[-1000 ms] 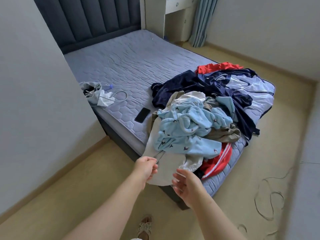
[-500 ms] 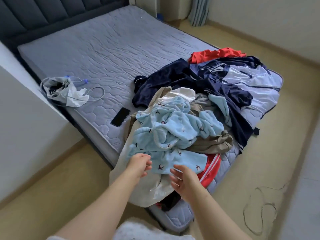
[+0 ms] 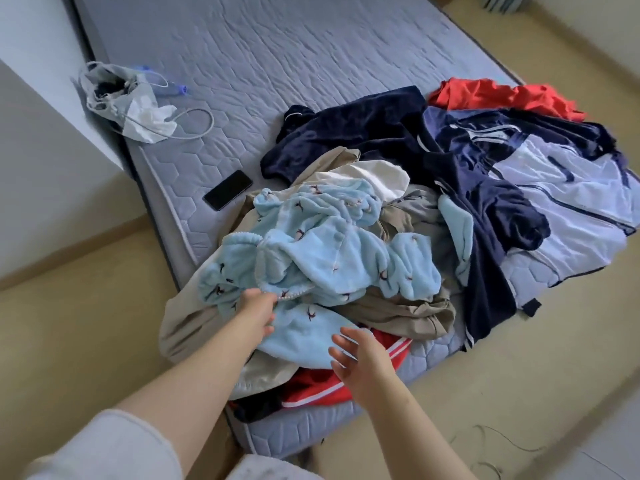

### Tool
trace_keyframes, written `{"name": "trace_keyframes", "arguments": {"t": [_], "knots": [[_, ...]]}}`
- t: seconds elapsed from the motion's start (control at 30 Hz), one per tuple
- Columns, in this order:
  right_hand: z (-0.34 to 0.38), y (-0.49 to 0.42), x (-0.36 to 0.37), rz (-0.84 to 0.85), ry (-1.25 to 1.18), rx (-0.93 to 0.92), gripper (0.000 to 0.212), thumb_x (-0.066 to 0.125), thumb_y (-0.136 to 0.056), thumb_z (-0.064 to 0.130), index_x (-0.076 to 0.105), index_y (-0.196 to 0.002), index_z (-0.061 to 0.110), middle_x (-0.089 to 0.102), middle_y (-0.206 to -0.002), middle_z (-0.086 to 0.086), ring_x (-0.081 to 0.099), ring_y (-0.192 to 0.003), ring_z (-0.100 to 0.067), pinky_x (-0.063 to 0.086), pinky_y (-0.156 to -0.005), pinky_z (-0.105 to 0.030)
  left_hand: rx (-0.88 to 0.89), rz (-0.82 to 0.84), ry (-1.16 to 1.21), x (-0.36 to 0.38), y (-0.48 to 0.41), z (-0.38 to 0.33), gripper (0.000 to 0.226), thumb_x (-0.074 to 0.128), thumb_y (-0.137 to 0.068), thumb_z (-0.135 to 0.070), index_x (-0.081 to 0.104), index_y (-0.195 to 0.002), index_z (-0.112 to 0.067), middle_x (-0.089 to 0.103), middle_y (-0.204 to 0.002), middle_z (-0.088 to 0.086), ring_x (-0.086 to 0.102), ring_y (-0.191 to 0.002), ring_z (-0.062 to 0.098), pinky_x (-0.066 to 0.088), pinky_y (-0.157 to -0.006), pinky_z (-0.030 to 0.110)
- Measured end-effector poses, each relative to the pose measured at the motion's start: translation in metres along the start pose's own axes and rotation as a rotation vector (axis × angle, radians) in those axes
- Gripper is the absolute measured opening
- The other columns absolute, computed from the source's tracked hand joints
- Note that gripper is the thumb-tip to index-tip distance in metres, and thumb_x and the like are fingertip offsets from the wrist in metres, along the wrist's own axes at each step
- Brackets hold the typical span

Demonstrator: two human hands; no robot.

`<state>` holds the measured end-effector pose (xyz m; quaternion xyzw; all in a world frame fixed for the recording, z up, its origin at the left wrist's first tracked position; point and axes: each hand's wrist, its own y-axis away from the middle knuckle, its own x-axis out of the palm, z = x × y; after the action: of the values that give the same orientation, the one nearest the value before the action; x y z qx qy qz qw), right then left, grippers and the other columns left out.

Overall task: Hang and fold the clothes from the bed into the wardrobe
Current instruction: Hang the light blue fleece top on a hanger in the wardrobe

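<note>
Head view looks down on a grey quilted mattress [image 3: 311, 64] with a heap of clothes at its near corner. Far beyond the left hand [image 3: 258, 311] and to its left, a grey drawstring bag [image 3: 104, 88] lies with white tissue and a grey cable [image 3: 204, 123] beside it. Nearer to this hand, beyond it and slightly to its left, a black phone [image 3: 228, 189] lies flat on the mattress, apart from the clothes.

Just left of the left hand, a beige garment [image 3: 187, 323] hangs over the mattress edge. The left hand has its fingers curled, and they pinch the bead-trimmed edge of the light blue fleece garment [image 3: 329, 258], which lies crumpled on top of the heap, directly beyond both hands.

The right hand [image 3: 363, 358] is open, with fingers spread and straight, at the near edge of the same fleece; I cannot tell if it touches the fabric. Under this hand a red garment with white stripes [image 3: 318, 386] shows at the mattress corner.

Beyond the right hand and to its right, a navy velvet garment [image 3: 363, 140] spreads across the heap. Further to the right lies a pale lilac jacket with navy trim [image 3: 561, 202], and beyond it an orange-red garment [image 3: 502, 98], farthest from the hands. All the clothes are on the bed.
</note>
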<state>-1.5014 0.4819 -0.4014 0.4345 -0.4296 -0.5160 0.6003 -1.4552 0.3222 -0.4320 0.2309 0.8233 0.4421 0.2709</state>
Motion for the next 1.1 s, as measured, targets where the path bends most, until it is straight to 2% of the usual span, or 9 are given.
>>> {"name": "trace_keyframes", "arguments": {"t": [0.07, 0.2, 0.37, 0.47, 0.57, 0.7, 0.77, 0.87, 1.1], "knots": [[0.0, -0.008, -0.012, -0.004, -0.001, 0.023, 0.009, 0.053, -0.091, 0.013, 0.059, -0.086, 0.01, 0.063, -0.079, -0.004, 0.056, -0.062, -0.017, 0.042, -0.055, -0.026, -0.027, -0.004, 0.04, 0.014, -0.007, -0.003, 0.01, 0.054, -0.091, -0.017, 0.044, -0.091, -0.019, 0.043, -0.079, 0.002, 0.044, -0.073, 0.019, 0.039, -0.065, 0.029], [0.005, -0.017, -0.036, -0.012, -0.012, -0.004, 0.008, 0.052, -0.091, 0.013, 0.06, -0.089, 0.01, 0.064, -0.079, -0.004, 0.056, -0.061, -0.016, 0.043, -0.055, -0.025, -0.095, 0.027, 0.096, 0.036, -0.022, -0.008, 0.044, 0.054, -0.094, -0.026, 0.04, -0.135, -0.018, 0.044, -0.136, 0.009, 0.044, -0.123, 0.028, 0.039, -0.087, 0.037], [0.009, -0.014, -0.046, -0.017, -0.01, -0.025, 0.01, 0.05, -0.092, 0.011, 0.06, -0.089, 0.009, 0.063, -0.072, -0.004, 0.055, -0.059, -0.016, 0.042, -0.058, -0.026, -0.126, 0.052, 0.13, 0.035, -0.029, -0.012, 0.046, 0.06, -0.09, -0.028, 0.044, -0.133, -0.019, 0.041, -0.14, 0.011, 0.049, -0.11, 0.031, 0.039, -0.08, 0.038], [0.004, -0.015, -0.042, -0.006, -0.006, -0.034, 0.01, 0.051, -0.091, 0.012, 0.06, -0.092, 0.008, 0.064, -0.074, -0.005, 0.057, -0.061, -0.017, 0.044, -0.058, -0.027, -0.175, 0.11, 0.291, 0.027, -0.044, -0.017, 0.057, 0.065, -0.086, -0.026, 0.038, -0.136, -0.033, 0.032, -0.146, 0.006, 0.039, -0.126, 0.033, 0.038, -0.098, 0.048], [-0.007, -0.015, -0.043, -0.024, 0.002, -0.038, 0.01, 0.052, -0.091, 0.012, 0.061, -0.089, 0.008, 0.065, -0.073, -0.005, 0.056, -0.061, -0.017, 0.045, -0.058, -0.027, -0.19, 0.085, 0.38, 0.024, -0.055, -0.018, 0.059, 0.066, -0.086, -0.017, 0.038, -0.136, -0.032, 0.041, -0.141, 0.007, 0.044, -0.125, 0.031, 0.036, -0.097, 0.051], [-0.026, -0.011, -0.036, -0.026, -0.017, -0.021, 0.01, 0.052, -0.091, 0.011, 0.061, -0.088, 0.007, 0.065, -0.071, -0.006, 0.054, -0.06, -0.018, 0.043, -0.059, -0.027, -0.17, 0.087, 0.429, 0.02, -0.054, -0.026, 0.039, 0.052, -0.09, 0.002, 0.048, -0.127, -0.008, 0.058, -0.117, 0.008, 0.056, -0.111, 0.018, 0.043, -0.091, 0.033], [-0.037, -0.008, -0.029, -0.012, -0.048, -0.022, 0.009, 0.053, -0.091, 0.011, 0.061, -0.093, 0.008, 0.065, -0.074, -0.006, 0.056, -0.062, -0.018, 0.044, -0.059, -0.028, -0.17, 0.099, 0.411, 0.011, -0.042, -0.025, 0.016, 0.043, -0.089, 0.006, 0.053, -0.098, -0.002, 0.055, -0.09, 0.01, 0.058, -0.083, 0.018, 0.049, -0.072, 0.025], [-0.049, 0.003, -0.012, 0.029, -0.104, -0.041, 0.009, 0.053, -0.091, 0.014, 0.061, -0.092, 0.009, 0.067, -0.078, -0.006, 0.059, -0.067, -0.02, 0.045, -0.06, -0.029, -0.078, 0.115, 0.363, -0.02, -0.022, -0.01, 0.023, 0.033, -0.082, 0.011, 0.047, -0.082, -0.007, 0.048, -0.078, 0.012, 0.05, -0.064, 0.018, 0.047, -0.045, 0.024], [-0.078, 0.055, 0.045, 0.128, 0.062, -0.236, 0.012, 0.05, -0.094, 0.012, 0.061, -0.097, 0.016, 0.065, -0.09, -0.005, 0.059, -0.076, -0.021, 0.044, -0.064, -0.028, 0.167, 0.107, 0.25, -0.14, 0.04, 0.019, 0.027, 0.036, -0.077, 0.01, 0.051, -0.065, -0.009, 0.039, -0.062, 0.005, 0.031, -0.052, 0.017, 0.029, -0.051, 0.025]]}}
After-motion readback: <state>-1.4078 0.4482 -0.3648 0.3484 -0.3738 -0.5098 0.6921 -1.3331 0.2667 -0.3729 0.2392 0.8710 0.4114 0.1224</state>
